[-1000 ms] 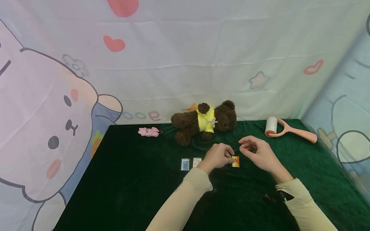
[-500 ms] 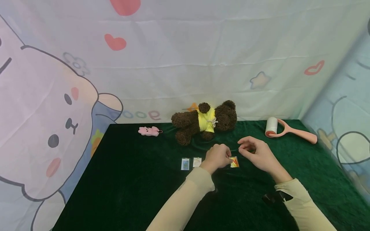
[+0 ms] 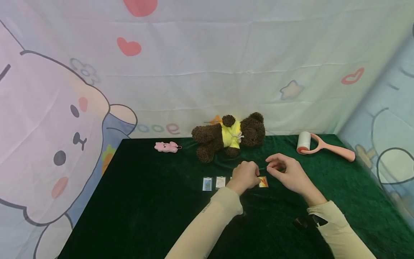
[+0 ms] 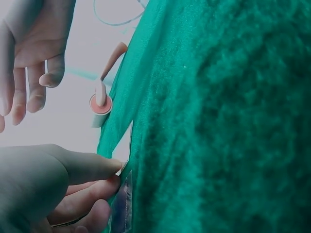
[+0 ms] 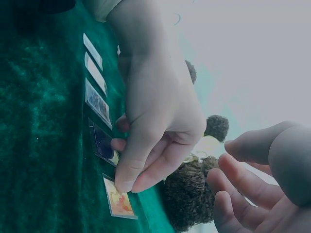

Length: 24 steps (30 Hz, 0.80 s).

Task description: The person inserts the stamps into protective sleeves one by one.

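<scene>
My left hand (image 3: 244,175) reaches down to the right end of a row of several small cards on the green cloth. Its thumb and forefinger pinch the edge of an orange-and-yellow card (image 5: 119,200), which lies on the cloth. Beside that card is a dark card (image 5: 102,143), partly under the same hand's fingers. Farther left in the head view lie a white card (image 3: 220,182) and a blue card (image 3: 207,183). To the right, my right hand (image 3: 286,172) hovers with loosely bent fingers and nothing in them.
A brown teddy bear (image 3: 231,138) in a yellow top lies behind the cards. A pink plush keychain (image 3: 166,147) sits at the back left, and a lint roller (image 3: 323,145) with a peach handle at the back right. A printed curtain (image 3: 200,72) hangs behind the table.
The orange-and-yellow card tilted slightly and shifted left, then came back a little to the right, with the left hand at its edge. My right hand has stayed nearly still.
</scene>
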Each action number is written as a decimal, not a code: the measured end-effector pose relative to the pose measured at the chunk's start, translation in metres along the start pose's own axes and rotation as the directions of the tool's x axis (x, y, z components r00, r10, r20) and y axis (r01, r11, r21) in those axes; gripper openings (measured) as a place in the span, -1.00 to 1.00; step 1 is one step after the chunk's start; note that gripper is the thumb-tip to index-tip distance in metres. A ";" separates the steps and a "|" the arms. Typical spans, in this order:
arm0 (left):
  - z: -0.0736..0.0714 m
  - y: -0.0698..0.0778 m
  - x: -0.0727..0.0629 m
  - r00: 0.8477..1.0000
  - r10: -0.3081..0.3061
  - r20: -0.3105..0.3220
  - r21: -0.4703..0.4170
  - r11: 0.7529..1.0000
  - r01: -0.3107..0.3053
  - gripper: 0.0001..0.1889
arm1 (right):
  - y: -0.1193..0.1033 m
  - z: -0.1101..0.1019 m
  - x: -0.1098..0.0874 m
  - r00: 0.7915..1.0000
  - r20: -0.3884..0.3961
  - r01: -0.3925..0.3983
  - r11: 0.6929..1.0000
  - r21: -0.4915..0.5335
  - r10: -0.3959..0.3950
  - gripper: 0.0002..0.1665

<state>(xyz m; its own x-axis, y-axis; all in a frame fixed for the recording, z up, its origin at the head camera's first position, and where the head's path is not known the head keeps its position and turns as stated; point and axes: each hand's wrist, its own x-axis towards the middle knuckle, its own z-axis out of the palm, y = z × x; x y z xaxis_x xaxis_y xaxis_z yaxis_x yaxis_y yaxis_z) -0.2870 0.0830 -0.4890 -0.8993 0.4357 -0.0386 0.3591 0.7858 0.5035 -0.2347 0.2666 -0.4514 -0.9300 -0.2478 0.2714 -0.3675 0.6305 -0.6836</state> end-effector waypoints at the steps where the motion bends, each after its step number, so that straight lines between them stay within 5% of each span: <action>1: 0.000 0.000 0.000 1.000 0.000 -0.003 -0.001 1.000 0.000 -0.84 | 0.000 0.000 0.000 1.000 0.002 -0.002 1.000 0.000 0.002 -0.75; 9: -0.015 0.003 -0.009 0.996 0.059 -0.063 -0.032 0.998 -0.061 -0.85 | 0.004 -0.003 0.000 1.000 0.000 0.000 1.000 -0.017 0.000 -0.75; 15: -0.041 -0.007 -0.025 0.976 0.150 -0.156 -0.021 0.988 -0.155 -0.84 | 0.014 -0.006 0.002 1.000 -0.025 -0.001 0.999 -0.039 0.000 -0.75; 19: -0.066 -0.024 -0.039 0.947 0.215 -0.240 0.042 0.977 -0.211 -0.78 | 0.019 -0.012 0.004 0.998 -0.055 0.004 0.998 -0.065 -0.007 -0.73; 24: -0.095 -0.062 -0.050 0.866 0.312 -0.390 0.192 0.948 -0.255 -0.62 | 0.028 -0.027 0.008 0.992 -0.121 0.023 0.982 -0.186 -0.046 -0.59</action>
<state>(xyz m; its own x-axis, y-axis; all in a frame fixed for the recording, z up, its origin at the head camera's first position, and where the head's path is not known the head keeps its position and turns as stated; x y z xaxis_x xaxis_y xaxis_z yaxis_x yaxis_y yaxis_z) -0.2878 -0.0287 -0.4363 -0.7645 0.4513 0.4603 0.6174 0.7180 0.3214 -0.2519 0.3020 -0.4499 -0.9051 -0.1857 0.3824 -0.3819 0.7504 -0.5395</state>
